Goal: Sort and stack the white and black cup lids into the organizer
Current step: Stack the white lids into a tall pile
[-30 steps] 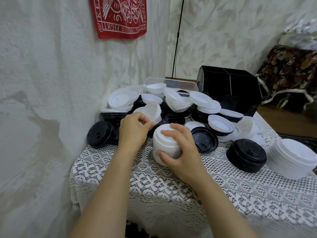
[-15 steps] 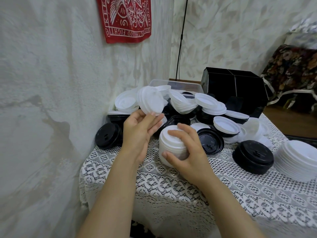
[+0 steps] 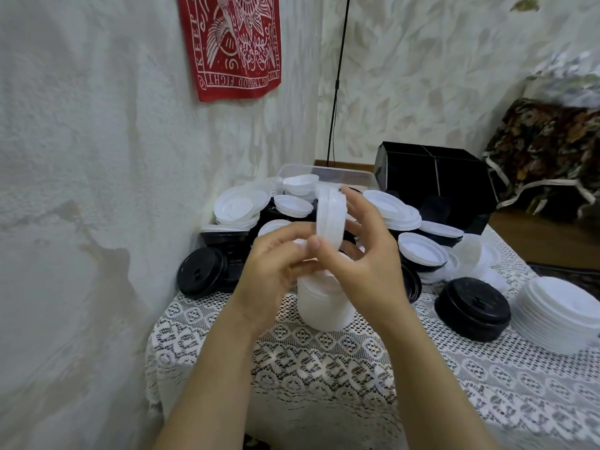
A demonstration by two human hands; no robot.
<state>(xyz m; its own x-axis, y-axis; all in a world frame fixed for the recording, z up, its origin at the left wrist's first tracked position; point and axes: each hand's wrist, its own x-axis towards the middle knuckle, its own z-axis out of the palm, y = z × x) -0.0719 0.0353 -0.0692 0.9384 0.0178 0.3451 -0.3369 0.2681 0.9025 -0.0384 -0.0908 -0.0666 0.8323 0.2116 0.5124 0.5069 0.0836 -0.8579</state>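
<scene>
A red cloth banner with white drawings (image 3: pixel 233 43) hangs on the bumpy white wall (image 3: pixel 81 157) at the left. A dark flowery blanket (image 3: pixel 545 151) lies far right.

This looks like a home, and I am in the corner of a room. A white lace tablecloth (image 3: pixel 324 362) lies before me. Above it a red printed banner (image 3: pixel 237 43) hangs on the papered wall (image 3: pixel 81 125), and to its right sits floral-covered furniture (image 3: pixel 545 151).

Left grip (image 3: pixel 276 264), right grip (image 3: pixel 367 258) bare; forearms (image 3: pixel 211 368) unsleeved.

Red wall cloth (image 3: pixel 238 43) — white lettering, upside down: "GOOD FIGHT" — "KEEP" along left border.
</scene>
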